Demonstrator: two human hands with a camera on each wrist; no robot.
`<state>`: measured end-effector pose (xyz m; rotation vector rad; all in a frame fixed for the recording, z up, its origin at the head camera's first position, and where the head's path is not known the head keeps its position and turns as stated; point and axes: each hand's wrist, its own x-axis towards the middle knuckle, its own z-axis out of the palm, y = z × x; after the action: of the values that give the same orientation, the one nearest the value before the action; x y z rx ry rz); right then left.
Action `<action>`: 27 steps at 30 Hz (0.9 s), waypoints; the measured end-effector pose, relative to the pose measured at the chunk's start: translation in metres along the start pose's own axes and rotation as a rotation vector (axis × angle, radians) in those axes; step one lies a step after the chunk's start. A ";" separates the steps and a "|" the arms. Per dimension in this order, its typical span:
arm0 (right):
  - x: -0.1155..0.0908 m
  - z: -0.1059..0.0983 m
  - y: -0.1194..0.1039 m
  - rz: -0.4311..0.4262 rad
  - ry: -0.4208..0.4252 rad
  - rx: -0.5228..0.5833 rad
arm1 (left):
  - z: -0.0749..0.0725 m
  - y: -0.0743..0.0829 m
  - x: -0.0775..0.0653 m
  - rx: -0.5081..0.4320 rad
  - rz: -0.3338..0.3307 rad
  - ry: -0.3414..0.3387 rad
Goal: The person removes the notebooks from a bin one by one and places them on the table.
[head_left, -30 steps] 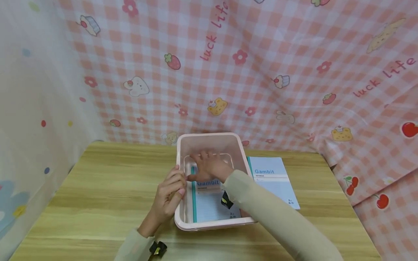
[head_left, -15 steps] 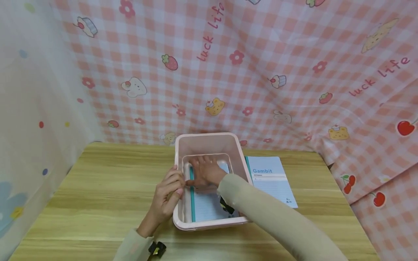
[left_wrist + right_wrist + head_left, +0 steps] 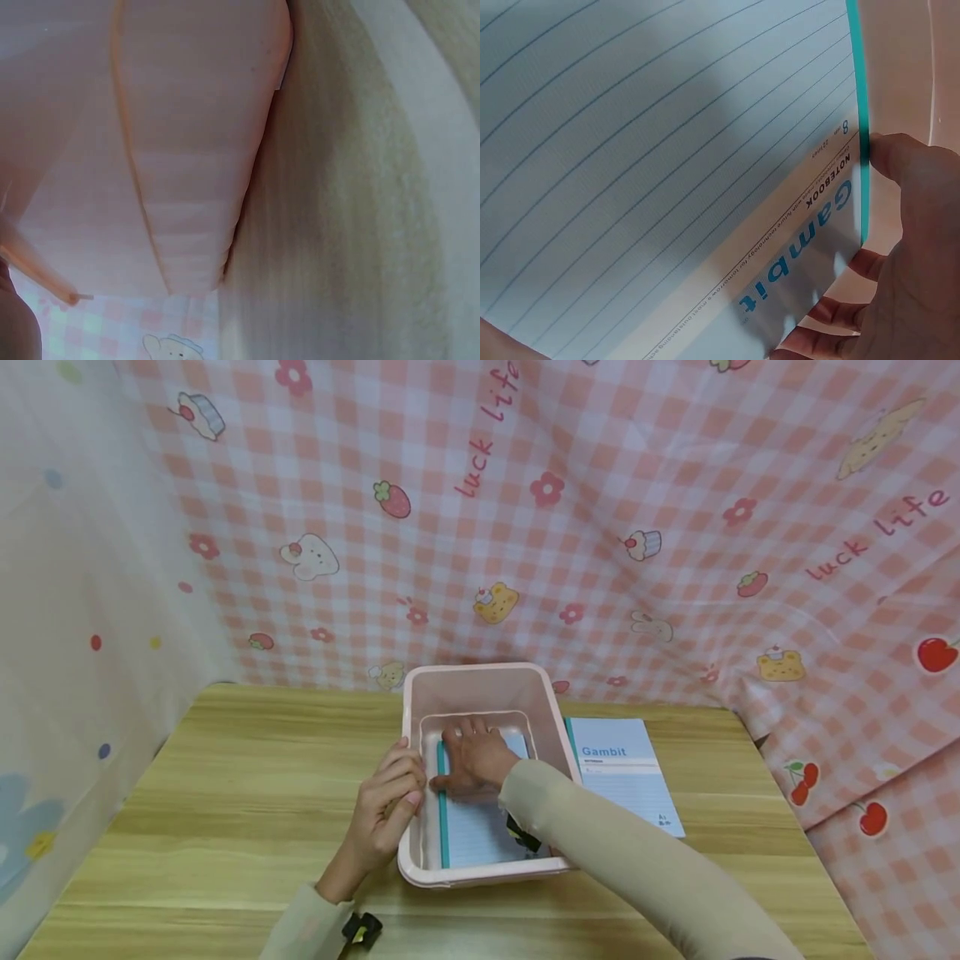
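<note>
A pale pink plastic storage bin [image 3: 480,670] stands on the table, its outer wall [image 3: 187,150] filling much of the left wrist view. My left hand [image 3: 390,802] grips the bin's left rim, fingers bent over the edge. Down inside lies a light blue lined notebook [image 3: 480,835] with a teal spine, marked "Gambit" in the right wrist view. My right hand [image 3: 476,760] reaches in and holds the notebook's far left corner. In the right wrist view its thumb [image 3: 889,154] touches the spine and its fingers bend down past the far edge, tips partly hidden.
A matching Gambit notebook [image 3: 626,777] lies on the wood-patterned table [image 3: 262,793], close against the bin's right side. Behind the table hangs a pink checked curtain [image 3: 450,543]; a pale curtain [image 3: 67,652] hangs at the left.
My right hand has come down onto the notebook in the bin, its thumb now at the spine, covering the title in the head view. The left hand stays on the rim.
</note>
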<state>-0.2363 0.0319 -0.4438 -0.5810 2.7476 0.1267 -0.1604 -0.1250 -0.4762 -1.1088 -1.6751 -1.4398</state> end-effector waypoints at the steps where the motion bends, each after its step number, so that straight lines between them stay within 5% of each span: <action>1: -0.001 0.000 0.000 0.000 0.000 -0.001 | 0.000 0.000 0.000 -0.001 0.003 0.000; 15: 0.008 -0.005 -0.001 -0.034 0.067 -0.093 | 0.001 0.000 0.001 -0.006 0.009 0.004; 27: 0.004 -0.012 0.002 -0.086 0.106 -0.020 | 0.001 0.001 0.001 -0.005 0.004 0.005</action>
<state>-0.2440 0.0301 -0.4335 -0.7300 2.8205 0.1059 -0.1601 -0.1238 -0.4753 -1.1098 -1.6665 -1.4433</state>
